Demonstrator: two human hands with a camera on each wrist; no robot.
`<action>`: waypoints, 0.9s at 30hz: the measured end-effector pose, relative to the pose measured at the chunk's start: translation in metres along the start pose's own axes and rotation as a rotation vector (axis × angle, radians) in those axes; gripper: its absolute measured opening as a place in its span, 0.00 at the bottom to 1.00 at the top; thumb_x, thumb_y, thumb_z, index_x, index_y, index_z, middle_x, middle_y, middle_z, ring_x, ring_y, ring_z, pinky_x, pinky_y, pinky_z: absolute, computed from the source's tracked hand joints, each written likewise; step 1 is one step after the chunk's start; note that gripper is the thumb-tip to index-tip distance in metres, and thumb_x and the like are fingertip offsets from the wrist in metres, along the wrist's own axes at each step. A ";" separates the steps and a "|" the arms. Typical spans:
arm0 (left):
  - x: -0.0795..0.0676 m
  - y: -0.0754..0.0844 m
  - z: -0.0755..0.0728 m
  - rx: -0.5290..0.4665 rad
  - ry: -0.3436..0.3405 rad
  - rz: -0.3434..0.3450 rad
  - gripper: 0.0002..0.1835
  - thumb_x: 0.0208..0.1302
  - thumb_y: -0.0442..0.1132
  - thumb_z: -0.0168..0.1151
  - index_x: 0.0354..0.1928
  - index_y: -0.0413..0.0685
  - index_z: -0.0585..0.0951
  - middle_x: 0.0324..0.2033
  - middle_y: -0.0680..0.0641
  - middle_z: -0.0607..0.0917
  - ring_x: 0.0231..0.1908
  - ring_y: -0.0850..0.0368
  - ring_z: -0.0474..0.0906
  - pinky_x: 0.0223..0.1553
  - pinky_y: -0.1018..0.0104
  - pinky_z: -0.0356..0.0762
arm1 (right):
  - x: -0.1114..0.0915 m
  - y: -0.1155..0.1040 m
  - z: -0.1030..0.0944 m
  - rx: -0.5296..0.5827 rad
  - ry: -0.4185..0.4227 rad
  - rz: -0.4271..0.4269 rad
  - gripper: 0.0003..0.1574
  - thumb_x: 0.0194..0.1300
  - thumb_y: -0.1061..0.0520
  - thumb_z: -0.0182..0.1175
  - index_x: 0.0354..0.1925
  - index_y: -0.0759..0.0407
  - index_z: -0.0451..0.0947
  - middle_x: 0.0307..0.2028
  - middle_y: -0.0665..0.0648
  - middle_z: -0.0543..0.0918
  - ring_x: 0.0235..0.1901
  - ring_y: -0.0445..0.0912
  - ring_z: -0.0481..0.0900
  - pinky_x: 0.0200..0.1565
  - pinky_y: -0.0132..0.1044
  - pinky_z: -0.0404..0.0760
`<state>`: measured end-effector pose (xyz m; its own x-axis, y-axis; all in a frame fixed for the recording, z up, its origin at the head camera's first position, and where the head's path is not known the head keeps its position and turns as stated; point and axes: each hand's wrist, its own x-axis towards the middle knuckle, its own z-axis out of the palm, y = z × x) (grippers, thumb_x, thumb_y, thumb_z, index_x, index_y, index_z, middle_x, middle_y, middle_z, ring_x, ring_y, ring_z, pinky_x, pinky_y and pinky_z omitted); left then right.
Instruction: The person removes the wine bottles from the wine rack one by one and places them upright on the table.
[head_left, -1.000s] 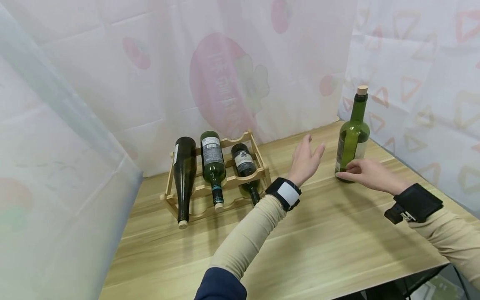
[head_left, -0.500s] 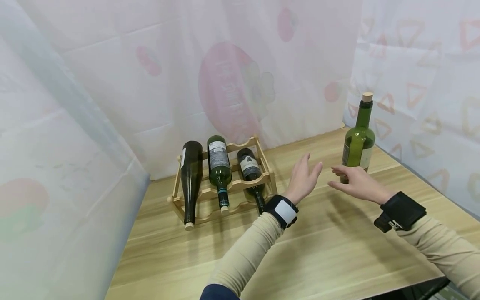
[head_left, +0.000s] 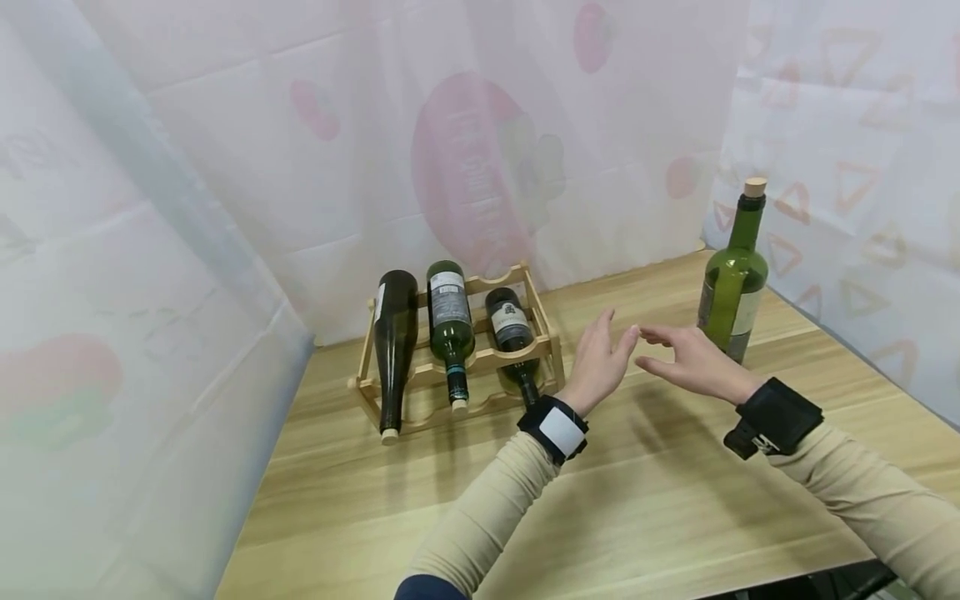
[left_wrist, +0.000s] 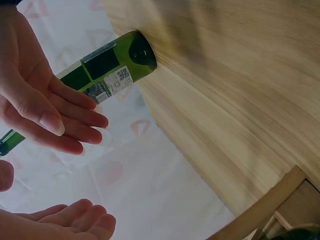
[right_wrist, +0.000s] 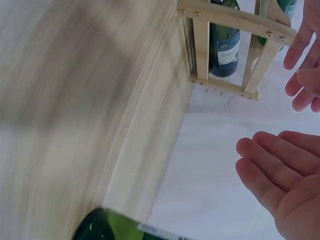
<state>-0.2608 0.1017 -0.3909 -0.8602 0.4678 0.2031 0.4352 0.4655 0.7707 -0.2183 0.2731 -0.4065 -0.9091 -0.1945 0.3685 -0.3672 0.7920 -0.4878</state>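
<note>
A green wine bottle (head_left: 733, 292) with a cork stands upright on the table at the right. My right hand (head_left: 693, 360) is just left of its base, palm turned inward, holding nothing. Facing it is my left hand (head_left: 600, 367), with fingers extended and nothing in it; the two hands' fingertips nearly meet in the head view. In the right wrist view the palm of my right hand (right_wrist: 290, 175) shows bare. To the left of both hands, a wooden wine rack (head_left: 557, 354) bears a dark bottle (head_left: 396, 325), a green labelled bottle (head_left: 452, 329) and a lower bottle (head_left: 512, 325).
The wood-grain table (head_left: 637, 500) ends at a front edge at lower right. Printed curtains (head_left: 337, 192) hang behind it and along both sides. The rack stands near the back curtain, its bottles' corked necks pointing toward me.
My right hand has moved left, away from the standing bottle's base, toward my left hand. The left hand has shifted slightly down in view. The bottles keep their places.
</note>
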 end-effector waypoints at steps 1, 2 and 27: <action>-0.002 -0.001 -0.002 -0.004 0.002 -0.003 0.33 0.74 0.57 0.44 0.73 0.49 0.58 0.72 0.46 0.62 0.72 0.51 0.57 0.71 0.52 0.61 | 0.001 -0.001 0.001 -0.001 0.003 -0.005 0.32 0.66 0.53 0.61 0.61 0.70 0.70 0.55 0.72 0.79 0.53 0.64 0.79 0.51 0.59 0.79; -0.003 -0.001 -0.004 -0.009 0.001 -0.004 0.33 0.74 0.57 0.44 0.73 0.49 0.58 0.72 0.46 0.62 0.72 0.50 0.57 0.71 0.52 0.61 | 0.003 -0.002 0.003 0.000 0.004 -0.008 0.32 0.66 0.53 0.61 0.61 0.70 0.70 0.54 0.72 0.79 0.52 0.64 0.80 0.51 0.59 0.79; -0.029 -0.011 -0.044 0.070 0.070 0.003 0.31 0.74 0.55 0.46 0.71 0.45 0.62 0.69 0.42 0.67 0.69 0.48 0.62 0.69 0.53 0.64 | 0.024 -0.032 0.013 0.041 -0.024 -0.045 0.33 0.67 0.51 0.61 0.62 0.70 0.69 0.57 0.71 0.78 0.56 0.63 0.77 0.52 0.58 0.78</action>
<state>-0.2521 0.0504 -0.3789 -0.8741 0.4169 0.2493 0.4535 0.5166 0.7263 -0.2311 0.2357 -0.3922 -0.8955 -0.2437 0.3724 -0.4155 0.7578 -0.5030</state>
